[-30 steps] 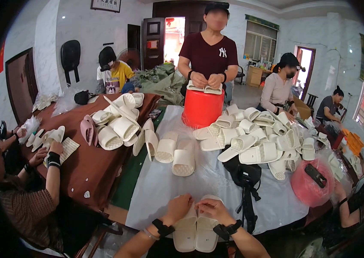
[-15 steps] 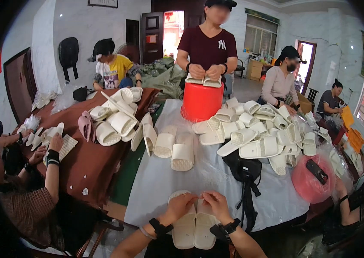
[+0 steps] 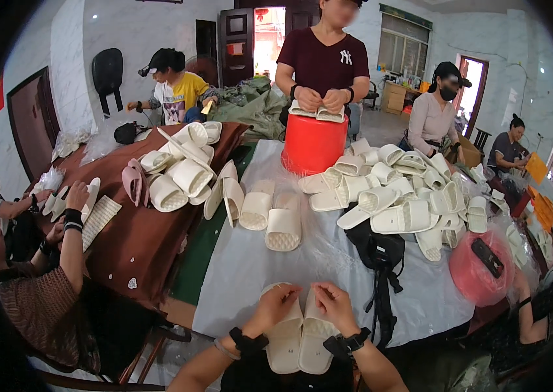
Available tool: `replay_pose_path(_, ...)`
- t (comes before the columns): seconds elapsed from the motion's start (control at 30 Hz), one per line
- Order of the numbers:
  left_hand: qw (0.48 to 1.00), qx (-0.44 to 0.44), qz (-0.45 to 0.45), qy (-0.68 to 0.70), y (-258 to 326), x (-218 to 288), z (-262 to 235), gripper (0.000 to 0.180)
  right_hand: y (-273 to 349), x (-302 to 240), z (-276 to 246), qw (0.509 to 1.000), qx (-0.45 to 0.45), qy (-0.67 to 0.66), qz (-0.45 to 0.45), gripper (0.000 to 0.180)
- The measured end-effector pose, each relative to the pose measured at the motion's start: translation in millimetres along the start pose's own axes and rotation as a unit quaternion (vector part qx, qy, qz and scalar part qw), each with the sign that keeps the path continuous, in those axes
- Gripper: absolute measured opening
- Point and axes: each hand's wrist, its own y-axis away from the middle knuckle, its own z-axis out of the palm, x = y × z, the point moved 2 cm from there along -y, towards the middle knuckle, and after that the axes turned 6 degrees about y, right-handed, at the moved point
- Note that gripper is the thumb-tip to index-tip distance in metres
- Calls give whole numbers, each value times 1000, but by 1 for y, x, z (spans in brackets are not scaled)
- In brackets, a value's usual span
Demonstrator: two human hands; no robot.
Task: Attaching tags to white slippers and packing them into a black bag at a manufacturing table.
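A pair of white slippers lies side by side at the near edge of the table, soles toward me: the left slipper [image 3: 284,351] and the right slipper [image 3: 316,347]. Over the strap of the left one, my left hand [image 3: 276,308] is closed with its fingertips pinched together. My right hand [image 3: 333,306] is pinched in the same way above the right slipper's strap. A small gap separates the two sets of fingertips. Whatever they pinch, if anything, is too small to make out. Both wrists wear black bands.
Two wrapped white slippers [image 3: 283,230] stand ahead of me, left of a large slipper pile [image 3: 401,196]. A black bag [image 3: 374,251] with dangling straps lies right of my hands. Beyond are a red bucket [image 3: 316,140] and a pink bundle [image 3: 469,268] carrying a phone. Several people work around the tables.
My hands have drawn apart slightly; before, their fingertips met above the slippers. The view has shifted a little. At the back left, a person in yellow has raised both hands.
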Motion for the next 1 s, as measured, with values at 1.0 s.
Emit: replay_pose_path(1.0,999,-21,36,-16,-1,-9,1,12,-1,7,4,996,18,74,-39,13)
